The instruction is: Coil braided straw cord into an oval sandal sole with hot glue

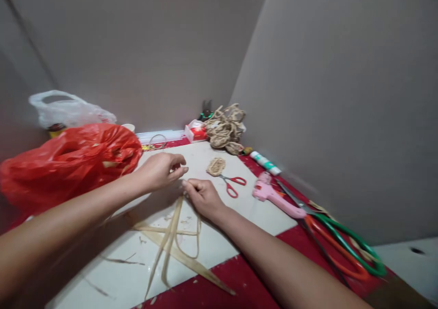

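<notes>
My right hand point(205, 199) is closed, with thumb and forefinger pinched on the upper end of several flat, pale tan strips of dried plant fibre point(174, 222). The strips hang from it and fan out over the white board. Just up and left of it, my left hand point(162, 170) is held with bent fingers and a gap between them and the thumb; nothing shows in it. Beyond the right hand, a small oval coil of woven straw cord point(216, 166) lies against the blades of small red-handled scissors point(233, 181).
A red plastic bag point(75, 158) fills the left side. At the back are a bundle of twisted straw rope point(226, 126) and a red-white box point(195, 131). A pink glue gun point(273, 195) and large shears with green and orange handles point(342, 245) lie to the right.
</notes>
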Demonstrator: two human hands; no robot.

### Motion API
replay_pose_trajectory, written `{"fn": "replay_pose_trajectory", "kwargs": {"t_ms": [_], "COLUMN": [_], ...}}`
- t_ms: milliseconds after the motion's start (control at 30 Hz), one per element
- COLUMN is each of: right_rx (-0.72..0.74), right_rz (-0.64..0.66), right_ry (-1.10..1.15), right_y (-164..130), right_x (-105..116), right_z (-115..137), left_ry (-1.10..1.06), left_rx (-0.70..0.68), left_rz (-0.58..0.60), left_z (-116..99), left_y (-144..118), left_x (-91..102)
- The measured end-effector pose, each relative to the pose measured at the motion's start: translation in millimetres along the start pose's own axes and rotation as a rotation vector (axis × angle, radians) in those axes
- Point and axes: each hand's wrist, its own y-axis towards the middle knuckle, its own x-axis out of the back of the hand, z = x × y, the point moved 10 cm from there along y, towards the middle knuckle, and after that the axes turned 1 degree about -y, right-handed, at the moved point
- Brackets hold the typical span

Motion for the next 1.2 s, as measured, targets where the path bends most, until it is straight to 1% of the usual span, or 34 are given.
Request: {"fn": "replay_pose_trajectory", "kwargs": {"t_ms": [100,200,300,467,533,600,667,733,800,867,900,1000,1067,1133,1200], "right_rx": [-0.014,-0.040,-0.069,-0.053,-0.035,-0.023,-0.004,0.007,-0.005,-0.029,-0.037,-0.060,-0.075,-0.084,-0.097], "right_rz": [-0.061,-0.121,-0.180,-0.232,-0.239,-0.242,-0.243,-0.252,-0.265,-0.279,-0.287,-0.320,-0.313,-0.276,-0.245], "right_ry": [-0.074,-0.158,-0.234,-0.326,-0.351,-0.364,-0.365,-0.340,-0.277,-0.213,-0.190,-0.158,-0.155,-0.184,-0.253], "right_y": [3,4,5,8,9,9,8,8,8,9,10,12,15,20,28], "right_x": [9,21,35,54,57,59,59,60,62,63,64,68,73,82,101], "right_z": [-5,-5,-1,5,6,7,8,9,5,1,-1,3,10,19,23], "left_ry": [-0.246,-0.401,-0.551,-0.981,-1.112,-1.194,-1.249,-1.275,-1.253,-1.186,-1.149,-1.055,-1.045,-1.078,-1.125], "left_rx": [0.050,0.152,0.229,0.357,0.393,0.417,0.413,0.378,0.328,0.298,0.298,0.354,0.400,0.425,0.441], "left_rz": [0.062,0.108,0.200,0.300,0.331,0.351,0.374,0.395,0.400,0.368,0.329,0.163,0.069,0.009,-0.030], "left_z": [-9,-3,4,15,18,22,22,19,15,15,18,37,52,64,72], "left_y": [6,10,10,4,2,1,1,1,2,4,6,9,8,8,7], "left_x": [-24.5,-44.7,-61.3,-76.2,-81.6,-86.9,-91.7,-94.4,-94.8,-94.1,-93.1,-90.5,-91.0,-93.1,-94.9]}}
